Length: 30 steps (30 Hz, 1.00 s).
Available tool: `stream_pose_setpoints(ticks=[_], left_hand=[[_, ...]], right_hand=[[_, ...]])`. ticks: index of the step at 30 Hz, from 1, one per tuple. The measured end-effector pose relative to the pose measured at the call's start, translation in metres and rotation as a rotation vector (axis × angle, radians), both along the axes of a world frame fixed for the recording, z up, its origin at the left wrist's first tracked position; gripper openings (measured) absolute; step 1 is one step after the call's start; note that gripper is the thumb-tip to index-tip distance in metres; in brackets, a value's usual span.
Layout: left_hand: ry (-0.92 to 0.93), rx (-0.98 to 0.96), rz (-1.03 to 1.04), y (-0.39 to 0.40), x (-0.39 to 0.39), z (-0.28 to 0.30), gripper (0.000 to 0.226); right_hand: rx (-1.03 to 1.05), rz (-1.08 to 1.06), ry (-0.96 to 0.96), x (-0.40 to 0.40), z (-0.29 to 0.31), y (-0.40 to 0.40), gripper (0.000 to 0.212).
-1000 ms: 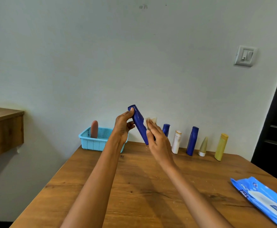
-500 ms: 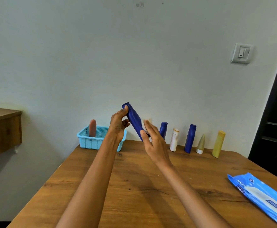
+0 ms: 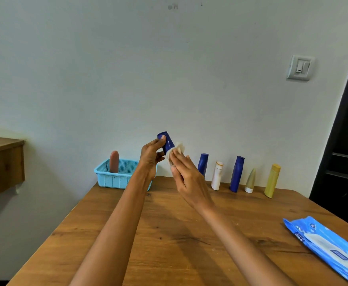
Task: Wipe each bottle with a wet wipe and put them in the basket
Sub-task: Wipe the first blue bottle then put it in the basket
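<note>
— Both hands were raised above the table (image 3: 179,234), weren't they?

— Yes. Her left hand (image 3: 151,156) gripped a dark blue bottle (image 3: 167,143) near its upper end, thumb and fingers curled round it, and the bottle was tilted in the air. Her right hand (image 3: 186,178) held a crumpled wet wipe (image 3: 176,150) pressed against the bottle's lower part, fingers folded round the cloth.

— And past the hands, biggest first?

— A wooden table filled the lower view, set against a pale wall (image 3: 127,69). At the left a wooden ledge (image 3: 2,162) stuck out from that wall. A blue pack of wipes (image 3: 330,250) lay flat near the table's right edge. A light blue basket (image 3: 115,178) sat at the far left corner, with a pinkish-brown bottle (image 3: 114,161) standing upright inside.

— What about the row by the wall?

— Five bottles stood along the far edge, apart from one another: a blue bottle (image 3: 202,164) just behind the right hand, a white bottle (image 3: 217,175), a taller blue bottle (image 3: 236,174), a small greenish cone-shaped bottle (image 3: 250,181) on a white cap, and a yellow bottle (image 3: 272,180).

— Anything smaller?

— A light switch (image 3: 300,67) on the wall, upper right.
</note>
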<state>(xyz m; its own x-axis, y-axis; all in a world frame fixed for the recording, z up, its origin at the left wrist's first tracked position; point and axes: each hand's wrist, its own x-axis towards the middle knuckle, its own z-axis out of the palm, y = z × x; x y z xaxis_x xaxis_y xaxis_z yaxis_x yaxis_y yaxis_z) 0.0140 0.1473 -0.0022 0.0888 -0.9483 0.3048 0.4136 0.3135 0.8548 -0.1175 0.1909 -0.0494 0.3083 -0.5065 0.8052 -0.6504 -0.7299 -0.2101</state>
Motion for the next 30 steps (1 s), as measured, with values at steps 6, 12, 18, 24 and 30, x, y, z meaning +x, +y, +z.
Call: stream_pose_setpoints(ticks=[6, 12, 18, 24, 30], left_hand=[[-0.068, -0.052, -0.092, 0.002, -0.006, 0.0, 0.017], [-0.012, -0.041, -0.069, 0.003, -0.003, 0.004, 0.016], [0.125, 0.042, 0.103, 0.001, 0.006, 0.004, 0.016], [0.09, -0.037, 0.225, 0.007, -0.005, 0.004, 0.003], [-0.031, -0.084, 0.382, 0.003, -0.017, 0.001, 0.013]], right_hand=[[0.127, 0.051, -0.163, 0.01, 0.041, -0.023, 0.044], [0.089, 0.096, -0.211, 0.006, 0.046, -0.022, 0.041], [0.147, 0.112, -0.246, -0.005, 0.004, -0.014, 0.042], [0.479, 0.009, -0.617, 0.004, 0.009, -0.008, 0.039], [0.848, -0.033, -0.8, 0.006, 0.017, -0.014, 0.022]])
